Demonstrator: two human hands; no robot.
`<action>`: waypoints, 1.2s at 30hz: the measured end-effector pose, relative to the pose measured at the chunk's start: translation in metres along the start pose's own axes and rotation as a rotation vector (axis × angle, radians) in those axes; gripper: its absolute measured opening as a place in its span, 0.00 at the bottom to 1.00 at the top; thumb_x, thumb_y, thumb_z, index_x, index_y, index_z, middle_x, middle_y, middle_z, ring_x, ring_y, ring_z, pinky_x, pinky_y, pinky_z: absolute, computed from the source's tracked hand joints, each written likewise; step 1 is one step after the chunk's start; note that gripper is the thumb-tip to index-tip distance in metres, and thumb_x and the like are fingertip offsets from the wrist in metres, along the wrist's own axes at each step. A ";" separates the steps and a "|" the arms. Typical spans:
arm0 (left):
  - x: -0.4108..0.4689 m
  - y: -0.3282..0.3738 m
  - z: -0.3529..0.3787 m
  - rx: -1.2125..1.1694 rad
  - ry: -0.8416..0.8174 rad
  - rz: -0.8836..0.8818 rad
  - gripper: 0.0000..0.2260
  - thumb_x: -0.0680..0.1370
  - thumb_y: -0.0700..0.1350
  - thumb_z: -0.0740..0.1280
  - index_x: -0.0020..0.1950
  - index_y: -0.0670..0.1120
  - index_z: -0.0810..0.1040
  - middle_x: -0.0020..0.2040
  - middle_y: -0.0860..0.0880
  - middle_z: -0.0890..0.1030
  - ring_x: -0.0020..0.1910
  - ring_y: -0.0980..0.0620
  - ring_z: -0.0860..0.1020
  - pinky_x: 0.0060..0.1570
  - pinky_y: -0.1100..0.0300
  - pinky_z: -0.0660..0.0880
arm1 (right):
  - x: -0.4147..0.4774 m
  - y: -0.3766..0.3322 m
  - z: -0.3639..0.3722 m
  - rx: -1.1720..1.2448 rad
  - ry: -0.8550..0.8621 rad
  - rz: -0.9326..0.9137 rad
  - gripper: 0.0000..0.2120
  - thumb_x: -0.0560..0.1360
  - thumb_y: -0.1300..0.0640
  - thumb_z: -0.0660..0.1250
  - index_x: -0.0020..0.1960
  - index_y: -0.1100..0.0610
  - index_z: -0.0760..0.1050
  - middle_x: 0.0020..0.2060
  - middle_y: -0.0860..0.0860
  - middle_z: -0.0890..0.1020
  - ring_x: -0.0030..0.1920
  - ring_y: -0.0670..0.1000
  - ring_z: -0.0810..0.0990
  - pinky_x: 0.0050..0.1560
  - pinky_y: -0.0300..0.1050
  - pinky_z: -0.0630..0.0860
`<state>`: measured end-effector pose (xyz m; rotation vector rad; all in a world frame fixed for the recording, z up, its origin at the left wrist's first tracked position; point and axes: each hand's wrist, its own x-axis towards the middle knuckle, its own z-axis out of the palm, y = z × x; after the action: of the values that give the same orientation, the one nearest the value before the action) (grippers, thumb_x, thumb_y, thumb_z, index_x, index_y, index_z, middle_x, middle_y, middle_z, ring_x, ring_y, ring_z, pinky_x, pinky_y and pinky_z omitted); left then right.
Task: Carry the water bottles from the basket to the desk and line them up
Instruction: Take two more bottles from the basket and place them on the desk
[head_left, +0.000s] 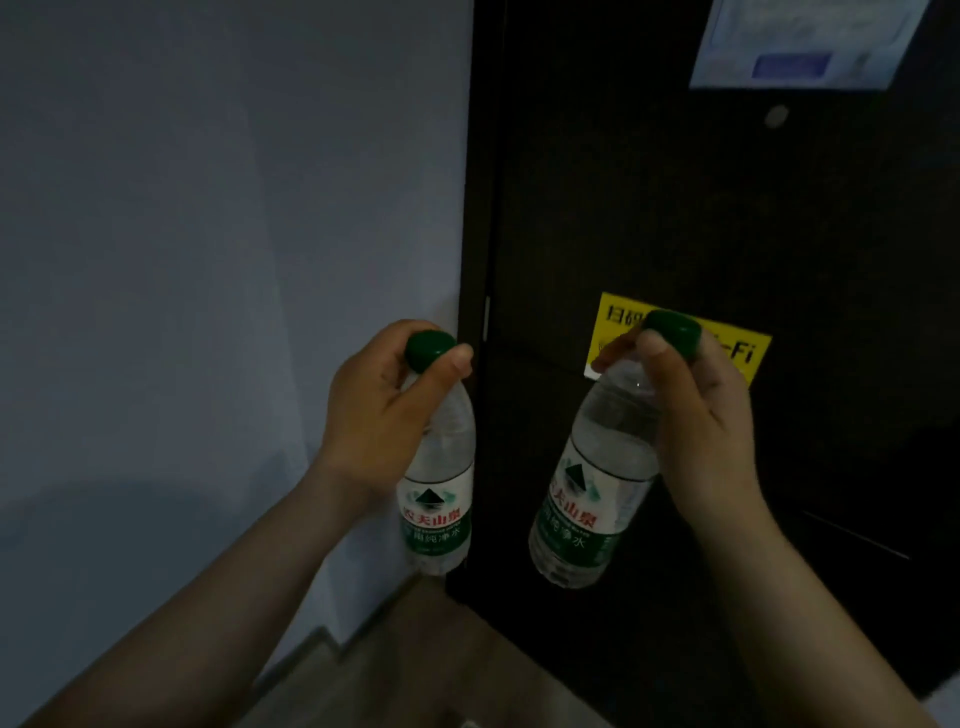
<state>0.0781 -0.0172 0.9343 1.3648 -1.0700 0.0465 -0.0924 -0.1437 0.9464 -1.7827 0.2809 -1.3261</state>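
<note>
**A:** How was your left grip set at that moment?

**B:** Your left grip (379, 415) was closed round the neck of the left bottle (439, 499). Your fingers were curled behind it and your thumb lay across the front, just under the green left cap (430, 349). That bottle hung close to upright in the air, where the pale wall (208, 208) met the dark door (727, 208).

**A:** And the other side?

**B:** Your right grip (701, 415) held the right bottle (597, 483) in much the same way, pinched at the neck. Your thumb was beside the green right cap (672, 332), and one fingertip showed on the far side. This bottle was tilted, with its base swung toward the left one. The two were near each other but not touching.

**A:** Where were they in the room?

**B:** You held both clear above the wooden floor (441, 665), in front of the door. The right cap overlapped the yellow sticker (737, 353) on the door. Both labels faced you, and both bottles looked full of clear water.
</note>
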 end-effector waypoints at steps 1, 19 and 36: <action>0.007 0.010 -0.007 0.010 -0.006 0.035 0.10 0.76 0.55 0.65 0.44 0.49 0.78 0.41 0.50 0.83 0.42 0.55 0.80 0.42 0.65 0.75 | 0.008 -0.011 0.004 0.034 -0.012 -0.019 0.09 0.78 0.52 0.59 0.46 0.53 0.76 0.40 0.48 0.82 0.42 0.48 0.81 0.42 0.40 0.77; 0.054 0.100 -0.075 -0.028 0.123 0.046 0.13 0.78 0.50 0.62 0.46 0.40 0.76 0.38 0.48 0.82 0.38 0.53 0.82 0.39 0.67 0.78 | 0.095 -0.078 0.081 0.527 -0.448 0.074 0.11 0.73 0.48 0.61 0.44 0.55 0.76 0.36 0.52 0.81 0.40 0.52 0.81 0.42 0.45 0.78; -0.011 0.153 -0.102 0.367 0.632 -0.039 0.17 0.71 0.57 0.61 0.45 0.44 0.76 0.37 0.50 0.83 0.39 0.51 0.83 0.39 0.68 0.78 | 0.091 -0.090 0.159 0.870 -0.892 -0.011 0.11 0.75 0.48 0.61 0.41 0.53 0.78 0.36 0.52 0.83 0.40 0.53 0.84 0.44 0.49 0.79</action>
<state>0.0414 0.1121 1.0599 1.5481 -0.5112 0.6300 0.0541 -0.0673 1.0657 -1.4024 -0.6960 -0.4069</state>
